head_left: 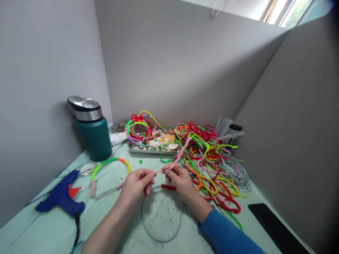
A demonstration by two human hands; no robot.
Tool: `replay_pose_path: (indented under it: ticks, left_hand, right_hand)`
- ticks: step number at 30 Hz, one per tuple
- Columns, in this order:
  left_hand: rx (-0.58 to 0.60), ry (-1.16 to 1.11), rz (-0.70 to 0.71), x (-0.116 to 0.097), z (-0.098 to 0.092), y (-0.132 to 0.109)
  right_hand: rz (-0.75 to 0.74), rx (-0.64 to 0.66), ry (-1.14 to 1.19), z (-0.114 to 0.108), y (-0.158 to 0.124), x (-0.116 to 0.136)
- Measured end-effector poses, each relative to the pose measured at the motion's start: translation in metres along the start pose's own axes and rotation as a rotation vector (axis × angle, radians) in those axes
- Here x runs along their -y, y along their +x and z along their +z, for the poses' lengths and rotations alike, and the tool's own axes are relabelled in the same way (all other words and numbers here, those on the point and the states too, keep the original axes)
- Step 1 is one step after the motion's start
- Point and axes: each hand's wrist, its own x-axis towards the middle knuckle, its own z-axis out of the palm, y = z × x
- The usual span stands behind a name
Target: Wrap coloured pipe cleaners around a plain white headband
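A pale pink pipe cleaner runs between my hands, its thicker, twisted-looking length rising up and right. My left hand pinches its thin lower end between thumb and fingers. With closed fingers, my right hand grips it a little further along. Just below them a grey wire ring lies on the table, with a red fuzzy wrap on its top part. To the left rests a partly wrapped hoop in green, orange, yellow and pink, its bare wire end showing near my left wrist.
A blue glue gun lies at left, its cord running to the front edge. Behind it stands a green bottle. A metal tray holds small pieces and colourful rings. Tangled pipe cleaners, coiled grey wire and a black phone-like slab occupy the right.
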Motion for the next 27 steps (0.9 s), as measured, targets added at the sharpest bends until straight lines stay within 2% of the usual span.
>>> replay_pose_path:
  ticks: [2, 5, 7, 9, 10, 12, 15, 17, 19, 22, 27]
  left_hand:
    - [0.170, -0.103, -0.059, -0.002, 0.001, -0.004]
    - [0.426, -0.185, -0.191, -0.003, 0.001, -0.011]
    - [0.536, -0.193, -0.270, -0.001, 0.000, -0.012]
    - [0.567, -0.176, -0.308, 0.001, 0.000, -0.011]
    - [0.542, -0.149, -0.303, 0.001, 0.000, -0.010]
    - [0.380, 0.007, -0.228, 0.002, 0.002, -0.006]
    - [-0.029, 0.435, 0.068, 0.002, 0.005, -0.004]
    - [-0.186, 0.650, 0.279, 0.004, 0.007, -0.004]
    - [-0.192, 0.731, 0.376, 0.005, 0.010, -0.006]
    - [-0.139, 0.748, 0.381, 0.007, 0.011, -0.008]
    - [-0.153, 0.858, 0.416, 0.006, 0.012, -0.010]
  right_hand:
    - [0.049, -0.012, 0.056, -0.001, 0.001, -0.001]
    - [0.096, 0.045, 0.136, -0.002, -0.002, 0.000]
    - [0.131, 0.113, 0.199, -0.001, -0.004, 0.004]
    - [0.165, 0.156, 0.251, -0.002, -0.005, 0.008]
    - [0.167, 0.154, 0.256, -0.002, -0.004, 0.009]
    - [0.131, 0.092, 0.205, -0.003, -0.001, 0.011]
    - [0.075, -0.053, 0.059, -0.004, 0.004, 0.009]
    - [0.077, -0.111, 0.018, -0.003, 0.005, 0.006]
    - [0.093, -0.122, 0.023, 0.000, 0.004, 0.004]
    - [0.122, -0.094, 0.049, 0.006, 0.001, 0.002]
    - [0.083, -0.089, 0.029, 0.006, 0.000, 0.005]
